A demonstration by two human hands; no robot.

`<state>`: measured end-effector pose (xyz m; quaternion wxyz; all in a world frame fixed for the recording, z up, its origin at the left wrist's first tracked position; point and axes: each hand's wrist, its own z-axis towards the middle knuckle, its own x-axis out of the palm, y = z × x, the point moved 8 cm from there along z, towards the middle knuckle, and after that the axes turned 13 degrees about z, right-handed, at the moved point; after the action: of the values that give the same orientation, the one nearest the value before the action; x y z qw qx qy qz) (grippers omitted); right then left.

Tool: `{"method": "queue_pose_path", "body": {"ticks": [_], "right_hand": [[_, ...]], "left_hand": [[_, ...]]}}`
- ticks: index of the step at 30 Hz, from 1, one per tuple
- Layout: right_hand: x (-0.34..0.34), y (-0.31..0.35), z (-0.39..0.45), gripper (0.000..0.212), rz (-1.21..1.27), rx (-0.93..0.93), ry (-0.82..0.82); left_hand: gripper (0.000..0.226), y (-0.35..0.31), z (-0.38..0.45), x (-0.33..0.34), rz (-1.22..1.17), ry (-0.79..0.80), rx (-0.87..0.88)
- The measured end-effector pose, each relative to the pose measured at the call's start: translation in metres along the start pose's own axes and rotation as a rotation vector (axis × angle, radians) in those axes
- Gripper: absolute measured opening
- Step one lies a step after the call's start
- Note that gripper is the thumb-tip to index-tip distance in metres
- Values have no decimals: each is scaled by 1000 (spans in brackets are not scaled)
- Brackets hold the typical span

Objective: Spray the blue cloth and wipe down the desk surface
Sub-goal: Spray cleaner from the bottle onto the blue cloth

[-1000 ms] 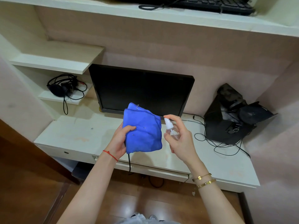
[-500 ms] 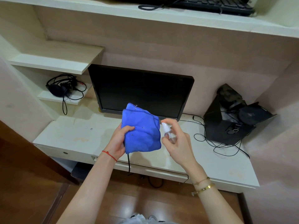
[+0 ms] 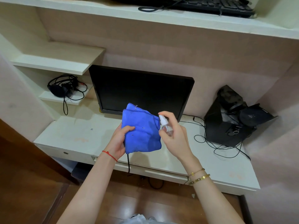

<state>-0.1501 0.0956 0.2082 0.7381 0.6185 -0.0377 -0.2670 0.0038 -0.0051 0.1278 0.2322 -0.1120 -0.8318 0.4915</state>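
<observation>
My left hand (image 3: 120, 140) grips a folded blue cloth (image 3: 142, 131) by its left edge and holds it upright above the white desk (image 3: 77, 135). A small clear spray bottle (image 3: 165, 125) with a white nozzle sits in my right hand (image 3: 175, 137), close against the cloth's right edge. The nozzle points at the cloth and my index finger rests on top of it. Both hands hover over the desk's front middle, in front of the monitor.
A black monitor (image 3: 142, 91) stands at the back of the desk. Black speakers (image 3: 233, 117) with tangled cables (image 3: 216, 146) fill the right side. A headset (image 3: 64, 88) lies on a low left shelf. A keyboard (image 3: 210, 5) rests on the top shelf. A drawer front (image 3: 145, 170) runs below the desk edge.
The cloth and both hands have shifted slightly left and stayed together. My right hand keeps the bottle pressed close to the cloth's edge.
</observation>
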Motion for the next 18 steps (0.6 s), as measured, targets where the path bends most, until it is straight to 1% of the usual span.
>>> {"method": "queue_pose_path", "body": {"ticks": [2,6,9,12,14,16,18], "right_hand": [[4,-2,-5,48,-18,6,33],[-2,-11,-13,51,5,23,29],[-2,-15,-14,51,-20,22,54],[-4,-27,-19,51,-29,26,26],[-8,-38,-21,59,-16,43,1],[-13,-47,-23,68,3,51,4],[-17,-56,-22,72,1,61,10]], "left_hand": [[36,0,1,1,-3,-9,5],[38,1,2,3,-7,-6,6],[37,2,4,6,2,1,3],[34,5,7,9,8,3,-7],[31,7,9,10,14,7,-14],[29,9,13,10,20,5,-20],[30,12,16,8,24,-3,-25]]}}
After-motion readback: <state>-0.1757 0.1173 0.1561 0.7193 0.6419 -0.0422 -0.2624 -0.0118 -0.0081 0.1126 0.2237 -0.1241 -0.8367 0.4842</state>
